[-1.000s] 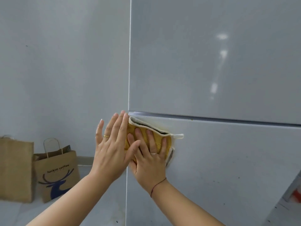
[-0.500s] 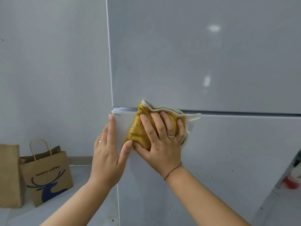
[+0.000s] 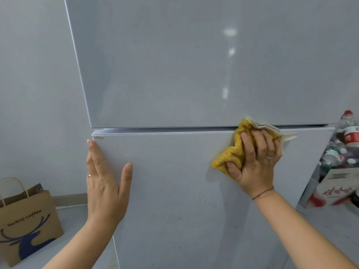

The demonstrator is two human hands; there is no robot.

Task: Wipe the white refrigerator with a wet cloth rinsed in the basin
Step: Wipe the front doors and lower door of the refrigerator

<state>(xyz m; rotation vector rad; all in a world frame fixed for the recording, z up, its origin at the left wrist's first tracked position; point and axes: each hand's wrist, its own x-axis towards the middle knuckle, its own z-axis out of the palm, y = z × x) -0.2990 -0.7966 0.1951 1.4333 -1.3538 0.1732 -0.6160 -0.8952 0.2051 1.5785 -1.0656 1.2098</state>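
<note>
The white refrigerator (image 3: 174, 74) fills the middle of the view, its upper and lower doors split by a dark horizontal gap. My right hand (image 3: 256, 164) presses a yellow cloth with a white edge (image 3: 233, 152) against the top of the lower door, just under the gap and towards the right side. My left hand (image 3: 105, 183) lies flat on the lower door's left edge, fingers spread and holding nothing. No basin is in view.
A brown paper bag with a blue deer print (image 3: 25, 228) stands on the floor at the lower left by the wall. At the right edge, plastic bottles (image 3: 349, 133) and a cardboard box (image 3: 338, 187) sit close beside the refrigerator.
My right hand has slid the cloth along the top of the lower door from its left corner towards the right. My left hand stays at the left edge.
</note>
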